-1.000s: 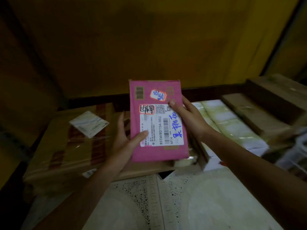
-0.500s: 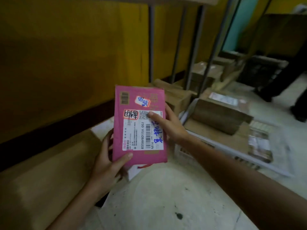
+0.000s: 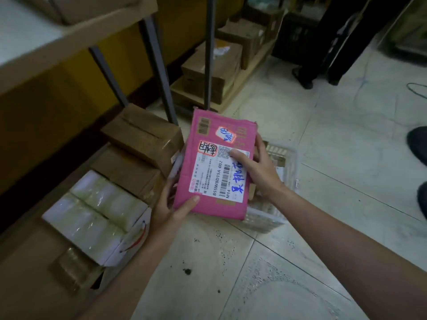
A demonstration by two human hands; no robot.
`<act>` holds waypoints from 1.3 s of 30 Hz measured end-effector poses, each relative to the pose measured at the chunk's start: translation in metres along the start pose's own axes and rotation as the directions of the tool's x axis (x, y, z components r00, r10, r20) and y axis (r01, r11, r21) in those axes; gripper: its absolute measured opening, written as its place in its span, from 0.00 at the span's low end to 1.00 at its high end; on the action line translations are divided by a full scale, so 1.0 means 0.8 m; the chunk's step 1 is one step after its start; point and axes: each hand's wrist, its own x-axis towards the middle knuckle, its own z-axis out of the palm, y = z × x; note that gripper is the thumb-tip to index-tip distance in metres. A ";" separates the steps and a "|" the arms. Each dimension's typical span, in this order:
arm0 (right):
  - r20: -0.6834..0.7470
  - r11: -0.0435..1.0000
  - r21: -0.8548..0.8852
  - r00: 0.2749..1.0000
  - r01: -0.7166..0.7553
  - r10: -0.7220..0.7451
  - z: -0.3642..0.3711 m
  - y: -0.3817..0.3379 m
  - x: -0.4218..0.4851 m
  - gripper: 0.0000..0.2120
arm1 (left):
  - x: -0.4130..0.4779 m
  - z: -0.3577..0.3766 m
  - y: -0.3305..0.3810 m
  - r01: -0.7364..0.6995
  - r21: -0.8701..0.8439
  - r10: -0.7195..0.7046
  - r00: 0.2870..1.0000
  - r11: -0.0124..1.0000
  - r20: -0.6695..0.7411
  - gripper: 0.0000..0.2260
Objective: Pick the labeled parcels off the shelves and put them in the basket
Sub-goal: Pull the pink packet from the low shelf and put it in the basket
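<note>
A flat pink parcel [image 3: 205, 144] with a white shipping label and blue handwriting is held in both hands, label up, above the tiled floor. My left hand [image 3: 169, 209] grips its lower left corner, thumb on top. My right hand [image 3: 258, 172] holds its right edge, thumb pressed on the label. Directly behind and below the parcel sits a white plastic basket [image 3: 288, 162] on the floor, mostly hidden by the parcel and my right hand; some parcels show inside it.
Brown cardboard boxes [image 3: 143, 135] and a white wrapped pack [image 3: 97, 215] lie on the low shelf at left. Grey shelf posts [image 3: 159, 65] rise beside them. More boxes [image 3: 212, 72] stand further back. A person's dark legs [image 3: 323, 54] and shoes [image 3: 418, 144] are at right.
The view has swung right and down from the shelf toward the floor. The pink parcel, still in both hands, now hangs over the white basket.
</note>
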 end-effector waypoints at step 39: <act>-0.084 0.667 0.194 0.665 -0.719 0.742 -0.071 0.158 0.054 0.12 | 0.237 0.041 -0.096 0.334 0.144 -0.339 0.941 0.932 0.012 0.10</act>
